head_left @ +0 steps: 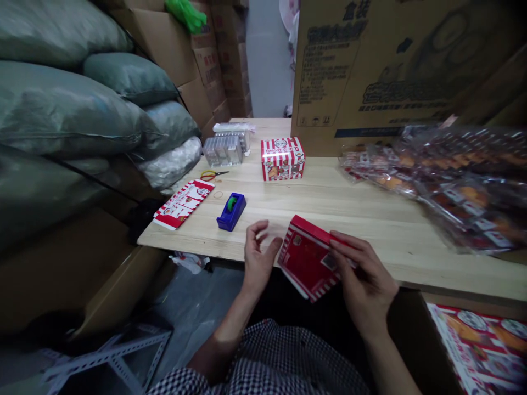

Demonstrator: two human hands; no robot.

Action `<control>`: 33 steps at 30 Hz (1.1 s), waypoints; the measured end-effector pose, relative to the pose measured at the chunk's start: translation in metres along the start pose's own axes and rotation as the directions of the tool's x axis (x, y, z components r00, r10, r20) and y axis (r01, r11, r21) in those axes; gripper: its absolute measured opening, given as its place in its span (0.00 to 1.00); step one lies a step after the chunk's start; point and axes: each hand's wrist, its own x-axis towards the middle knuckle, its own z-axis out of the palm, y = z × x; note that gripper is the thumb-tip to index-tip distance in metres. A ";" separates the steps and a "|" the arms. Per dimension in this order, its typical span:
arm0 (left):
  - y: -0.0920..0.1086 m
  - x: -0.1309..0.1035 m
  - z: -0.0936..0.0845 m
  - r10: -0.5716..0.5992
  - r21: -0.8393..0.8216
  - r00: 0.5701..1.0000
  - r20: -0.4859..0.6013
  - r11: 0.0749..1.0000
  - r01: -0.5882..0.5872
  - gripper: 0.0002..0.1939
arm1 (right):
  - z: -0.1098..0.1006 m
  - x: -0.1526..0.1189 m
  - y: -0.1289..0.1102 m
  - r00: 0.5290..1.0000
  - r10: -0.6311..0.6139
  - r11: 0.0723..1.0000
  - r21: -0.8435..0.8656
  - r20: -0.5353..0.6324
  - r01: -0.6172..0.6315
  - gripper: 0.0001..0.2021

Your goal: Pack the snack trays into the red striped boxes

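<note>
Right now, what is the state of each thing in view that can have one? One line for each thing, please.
Left hand: fingers parted, beside the red box.
Right hand: holding the red box.
Red box: tilted.
Striped box: folded into shape, standing on the table.
Flat box: flattened, lying down.
Tape dispenser: upright, roll in it.
Scissors: lying down.
Sacks: full, piled.

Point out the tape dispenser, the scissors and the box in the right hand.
Tape dispenser point(233, 214): head view, on its blue body.
Scissors point(207, 176): head view, on the handles.
Box point(309, 257): head view, on its red face.
</note>
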 end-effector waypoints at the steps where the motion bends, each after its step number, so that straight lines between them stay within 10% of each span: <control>1: 0.008 0.004 -0.003 0.083 0.061 0.996 0.033 0.995 -0.085 0.30 | -0.002 0.002 0.000 0.998 0.059 0.997 0.054 0.038 -0.061 0.12; 3: 0.023 0.011 -0.005 0.114 0.135 0.970 0.216 0.980 -0.145 0.37 | -0.004 0.005 0.001 0.981 0.131 0.977 0.151 0.142 -0.153 0.10; 7: 0.034 0.016 0.001 -0.131 0.115 0.858 0.497 0.990 0.085 0.18 | -0.002 -0.001 0.015 0.956 0.206 0.945 0.210 0.207 -0.249 0.07; 13: -0.008 0.013 -0.001 -0.331 0.025 0.779 0.532 0.926 0.377 0.29 | 0.011 -0.019 0.063 0.875 0.483 0.844 0.275 -0.019 -0.460 0.12; 17: -0.052 0.044 -0.010 -0.420 0.121 0.728 0.542 0.896 0.427 0.29 | 0.001 -0.003 0.107 0.900 0.433 0.900 0.017 0.048 -0.435 0.21; 21: -0.094 0.091 -0.018 -0.447 0.387 0.788 0.424 0.876 0.288 0.33 | -0.058 0.043 0.155 0.915 0.399 0.874 -0.280 -0.057 -0.398 0.23; 26: -0.121 0.118 -0.031 -0.175 0.678 0.930 0.324 0.728 -0.100 0.32 | -0.161 0.107 0.204 0.891 0.357 0.625 -0.638 -0.280 -0.451 0.26; 33: -0.106 0.096 -0.045 -0.352 0.533 0.914 0.200 0.822 0.200 0.34 | -0.221 0.159 0.242 0.839 0.448 0.245 -0.860 -0.308 -0.447 0.28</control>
